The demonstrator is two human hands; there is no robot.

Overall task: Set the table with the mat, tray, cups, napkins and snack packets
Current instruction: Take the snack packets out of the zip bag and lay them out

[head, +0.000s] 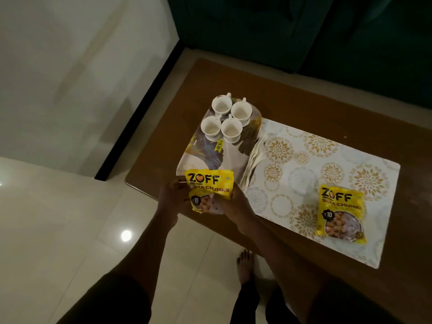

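Head view: both hands grip one snack packet (209, 192), left hand (174, 195) on its left edge, right hand (231, 202) on its right, over the tray's (236, 157) near end. Four cups (225, 118) fill the far end; napkins (253, 157) lie beside. Second packet (341, 212) rests on the mat (304, 160). Step: placing the packet. Next: lower it onto bare tray, clear of the table (292, 101) edge.

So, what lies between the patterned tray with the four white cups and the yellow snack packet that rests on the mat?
In the head view, white folded napkins along the tray edge, then bare gold-patterned mat up to the packet.
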